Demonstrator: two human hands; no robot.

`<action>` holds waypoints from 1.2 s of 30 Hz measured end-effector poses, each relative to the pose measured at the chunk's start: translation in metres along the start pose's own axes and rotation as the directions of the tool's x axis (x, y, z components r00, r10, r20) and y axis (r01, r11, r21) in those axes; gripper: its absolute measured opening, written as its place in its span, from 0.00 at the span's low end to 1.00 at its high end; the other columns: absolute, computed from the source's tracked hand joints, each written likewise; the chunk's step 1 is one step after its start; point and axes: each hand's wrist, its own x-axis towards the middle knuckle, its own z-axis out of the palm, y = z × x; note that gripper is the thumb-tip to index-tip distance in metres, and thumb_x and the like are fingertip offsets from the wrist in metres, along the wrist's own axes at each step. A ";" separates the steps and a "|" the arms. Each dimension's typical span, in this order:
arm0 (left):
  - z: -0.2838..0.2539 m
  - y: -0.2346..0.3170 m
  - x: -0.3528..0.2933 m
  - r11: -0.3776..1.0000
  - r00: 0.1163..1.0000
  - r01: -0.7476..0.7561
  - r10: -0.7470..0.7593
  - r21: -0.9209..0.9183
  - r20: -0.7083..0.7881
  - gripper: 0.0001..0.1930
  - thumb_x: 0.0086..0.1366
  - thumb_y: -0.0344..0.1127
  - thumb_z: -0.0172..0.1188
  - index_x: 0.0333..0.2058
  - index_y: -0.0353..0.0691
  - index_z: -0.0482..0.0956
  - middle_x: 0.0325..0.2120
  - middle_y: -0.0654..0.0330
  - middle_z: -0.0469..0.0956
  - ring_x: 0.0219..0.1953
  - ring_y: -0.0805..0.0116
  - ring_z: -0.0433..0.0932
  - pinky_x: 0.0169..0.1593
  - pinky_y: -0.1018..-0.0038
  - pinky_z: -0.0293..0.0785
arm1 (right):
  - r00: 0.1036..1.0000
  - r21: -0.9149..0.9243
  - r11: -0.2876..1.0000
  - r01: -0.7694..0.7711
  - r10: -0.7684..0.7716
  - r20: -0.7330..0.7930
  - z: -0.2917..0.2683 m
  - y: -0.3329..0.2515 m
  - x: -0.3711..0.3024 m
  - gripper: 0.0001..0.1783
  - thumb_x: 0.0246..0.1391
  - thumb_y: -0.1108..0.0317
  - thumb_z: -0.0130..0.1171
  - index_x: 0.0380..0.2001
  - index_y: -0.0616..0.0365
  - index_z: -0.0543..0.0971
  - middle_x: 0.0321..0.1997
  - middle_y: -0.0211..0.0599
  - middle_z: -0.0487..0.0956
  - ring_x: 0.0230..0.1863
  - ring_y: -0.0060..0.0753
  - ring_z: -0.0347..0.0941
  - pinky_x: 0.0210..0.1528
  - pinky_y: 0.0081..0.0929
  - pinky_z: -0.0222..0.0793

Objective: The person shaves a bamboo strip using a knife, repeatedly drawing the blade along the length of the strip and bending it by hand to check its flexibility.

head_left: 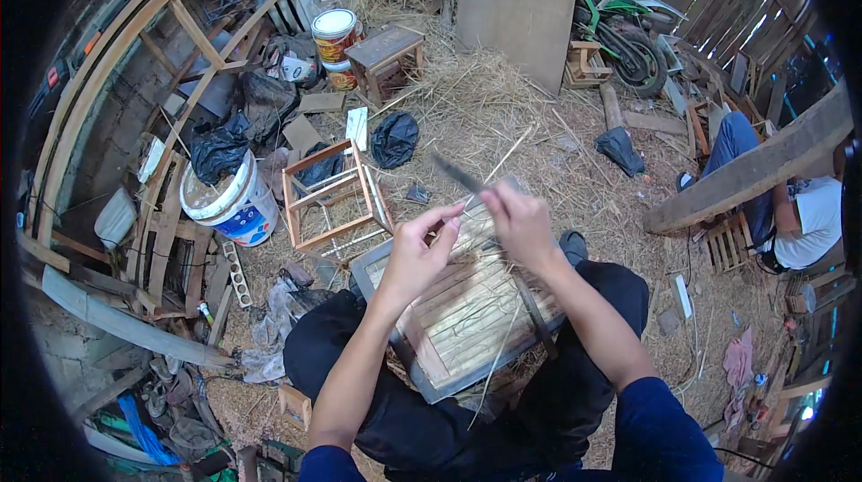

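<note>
My left hand (418, 253) is closed in a pinch on a thin pale strip (514, 148), like bamboo or straw, that slants away to the upper right. In my right hand (523, 229) is a knife (460, 174), its dark blade pointing up and left beside the strip. Its handle is mostly hidden by my fingers. Below both hands, a dark-edged rectangular frame (485, 367) rests across my lap, with pale slats inside it. Loose strips and a dark narrow bar (533, 313) lie over the slats.
A small open wooden frame (328, 199) stands ahead left, near a white bucket (232, 204). Farther off are a wooden stool (386, 53), paint cans (334, 38) and a motorbike (628, 42). Straw litters the floor. Another person (799, 217) sits at right, behind a slanting beam (754, 163).
</note>
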 end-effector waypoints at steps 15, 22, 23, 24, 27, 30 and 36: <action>0.006 -0.001 -0.005 0.998 0.998 -0.062 0.061 0.016 0.024 0.15 0.71 0.33 0.59 0.53 0.38 0.82 0.29 0.70 0.79 0.27 0.86 0.68 0.29 0.83 0.65 | 0.966 -0.011 0.967 -0.256 0.256 0.034 -0.013 0.010 0.018 0.23 0.71 0.49 0.49 0.27 0.55 0.74 0.13 0.41 0.72 0.15 0.47 0.73 0.19 0.39 0.64; 0.006 0.003 -0.009 0.998 0.999 0.025 -0.028 0.059 0.043 0.15 0.71 0.33 0.59 0.53 0.38 0.82 0.29 0.69 0.80 0.26 0.85 0.68 0.29 0.82 0.66 | 0.976 0.038 0.978 -0.206 0.208 -0.060 0.004 0.002 0.001 0.21 0.70 0.52 0.52 0.27 0.57 0.73 0.14 0.47 0.73 0.19 0.56 0.74 0.21 0.47 0.64; 0.007 0.000 -0.008 0.999 0.999 0.012 -0.013 0.038 0.031 0.15 0.71 0.33 0.59 0.53 0.38 0.83 0.28 0.68 0.80 0.26 0.85 0.68 0.29 0.82 0.66 | 0.985 0.074 0.985 -0.158 0.162 -0.055 0.005 -0.003 -0.001 0.21 0.69 0.52 0.53 0.27 0.57 0.73 0.15 0.48 0.73 0.19 0.57 0.74 0.21 0.47 0.64; 0.006 -0.001 -0.008 1.000 1.000 -0.002 0.001 0.017 0.019 0.14 0.70 0.33 0.59 0.53 0.38 0.83 0.28 0.68 0.80 0.26 0.85 0.68 0.29 0.82 0.66 | 0.987 0.097 0.987 -0.130 0.139 -0.084 0.005 -0.006 0.000 0.21 0.69 0.53 0.54 0.26 0.57 0.72 0.14 0.47 0.72 0.18 0.56 0.74 0.20 0.46 0.63; 0.007 0.006 -0.008 0.999 0.999 0.021 -0.023 0.027 0.041 0.15 0.70 0.32 0.60 0.53 0.38 0.83 0.28 0.67 0.81 0.26 0.85 0.68 0.29 0.82 0.66 | 0.971 0.056 0.970 -0.236 0.238 -0.027 -0.010 0.004 0.015 0.22 0.70 0.52 0.53 0.27 0.58 0.73 0.14 0.46 0.72 0.17 0.55 0.73 0.20 0.46 0.62; 0.010 0.012 -0.009 0.999 0.998 0.012 -0.014 0.047 0.057 0.14 0.70 0.32 0.60 0.53 0.38 0.83 0.28 0.67 0.80 0.26 0.85 0.68 0.28 0.82 0.66 | 0.945 0.056 0.950 -0.306 0.310 -0.104 -0.015 0.021 0.027 0.24 0.71 0.50 0.49 0.28 0.59 0.74 0.14 0.47 0.72 0.17 0.53 0.72 0.20 0.45 0.61; 0.014 0.006 -0.005 1.000 0.999 0.029 -0.029 -0.002 0.018 0.15 0.70 0.33 0.60 0.53 0.38 0.82 0.26 0.68 0.77 0.23 0.86 0.66 0.25 0.82 0.63 | 0.963 0.155 0.953 -0.259 0.267 -0.029 -0.006 -0.007 0.001 0.20 0.70 0.53 0.53 0.29 0.57 0.75 0.16 0.47 0.72 0.19 0.54 0.75 0.22 0.45 0.63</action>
